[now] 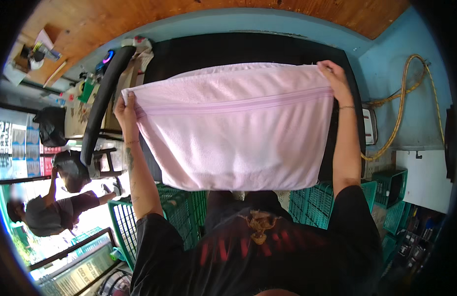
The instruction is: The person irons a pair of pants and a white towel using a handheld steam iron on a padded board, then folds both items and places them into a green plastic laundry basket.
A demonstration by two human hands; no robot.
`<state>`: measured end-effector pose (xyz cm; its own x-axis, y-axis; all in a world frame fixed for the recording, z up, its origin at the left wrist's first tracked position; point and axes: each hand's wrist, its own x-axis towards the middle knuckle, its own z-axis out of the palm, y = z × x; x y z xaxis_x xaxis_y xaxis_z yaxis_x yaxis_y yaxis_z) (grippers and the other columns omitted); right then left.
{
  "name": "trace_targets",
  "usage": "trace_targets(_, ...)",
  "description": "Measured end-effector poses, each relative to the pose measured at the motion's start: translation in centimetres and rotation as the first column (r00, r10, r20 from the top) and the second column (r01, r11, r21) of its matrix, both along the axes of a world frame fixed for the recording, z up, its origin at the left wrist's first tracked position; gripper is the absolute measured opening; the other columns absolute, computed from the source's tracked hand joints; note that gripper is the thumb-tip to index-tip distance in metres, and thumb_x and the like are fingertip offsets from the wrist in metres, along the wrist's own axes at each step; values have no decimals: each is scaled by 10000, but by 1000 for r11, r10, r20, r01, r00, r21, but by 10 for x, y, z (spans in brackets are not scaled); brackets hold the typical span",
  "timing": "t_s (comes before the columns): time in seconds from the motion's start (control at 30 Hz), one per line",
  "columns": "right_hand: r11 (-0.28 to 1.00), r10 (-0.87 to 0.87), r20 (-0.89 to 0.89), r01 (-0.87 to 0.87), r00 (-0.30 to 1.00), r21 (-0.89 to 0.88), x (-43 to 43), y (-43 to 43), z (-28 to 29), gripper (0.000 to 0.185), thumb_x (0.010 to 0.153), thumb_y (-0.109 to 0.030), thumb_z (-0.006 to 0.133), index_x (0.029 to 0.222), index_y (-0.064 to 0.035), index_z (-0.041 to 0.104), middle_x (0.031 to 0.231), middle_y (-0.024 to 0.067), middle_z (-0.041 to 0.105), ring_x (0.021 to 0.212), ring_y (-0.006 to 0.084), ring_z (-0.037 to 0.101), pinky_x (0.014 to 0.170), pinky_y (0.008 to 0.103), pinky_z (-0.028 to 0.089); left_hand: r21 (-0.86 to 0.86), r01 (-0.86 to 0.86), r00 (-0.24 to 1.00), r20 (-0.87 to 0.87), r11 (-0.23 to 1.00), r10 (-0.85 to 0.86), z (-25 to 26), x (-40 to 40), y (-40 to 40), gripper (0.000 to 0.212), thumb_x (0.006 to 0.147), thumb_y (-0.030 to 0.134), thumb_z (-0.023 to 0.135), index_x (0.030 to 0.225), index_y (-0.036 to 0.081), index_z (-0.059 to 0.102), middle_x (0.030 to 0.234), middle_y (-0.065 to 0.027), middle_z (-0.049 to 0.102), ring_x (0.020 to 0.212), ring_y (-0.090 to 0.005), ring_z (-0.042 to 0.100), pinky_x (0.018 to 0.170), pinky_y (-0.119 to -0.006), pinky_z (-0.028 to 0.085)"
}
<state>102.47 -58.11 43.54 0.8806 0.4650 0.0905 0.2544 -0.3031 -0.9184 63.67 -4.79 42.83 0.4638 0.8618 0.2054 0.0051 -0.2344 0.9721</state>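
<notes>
A pale pink terry towel (232, 137) is spread wide between my two hands, with a darker pink woven band running across it. My left hand (126, 111) pinches its upper left corner, and my right hand (333, 76) grips the upper right corner. Below the hands the cloth hangs down in soft folds. Behind it, a black tabletop (250, 46) shows, and a further pale folded edge of cloth is visible above the towel's top edge.
Green plastic crates (180, 214) stand on both sides of my legs. A black padded bar (106, 103) rises at the left, near a cluttered side table. At the far left is another person (47, 214). A yellow hose (400, 107) hangs on the right wall.
</notes>
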Motion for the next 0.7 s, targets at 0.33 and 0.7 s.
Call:
trace_targets(0.33, 989, -135, -322, 109, 937, -97, 62, 28, -189, 265, 942, -293, 794, 912, -36, 739, 766, -40, 609, 726, 56, 503, 653, 243, 428, -281, 61, 932, -328, 958, -156, -191, 98, 38, 205, 955, 198, 708, 897, 2, 724, 782, 61, 632, 694, -46, 514, 592, -264, 424)
trace_targets(0.7, 909, -318, 147, 346, 936, -235, 113, 60, -222, 267, 896, -286, 811, 1043, -67, 771, 843, 52, 688, 796, 132, 616, 769, 298, 506, 187, -19, 836, -536, 982, 118, -195, 138, 61, 317, 993, 272, 703, 883, -25, 686, 657, -12, 587, 630, -91, 500, 551, -318, 452)
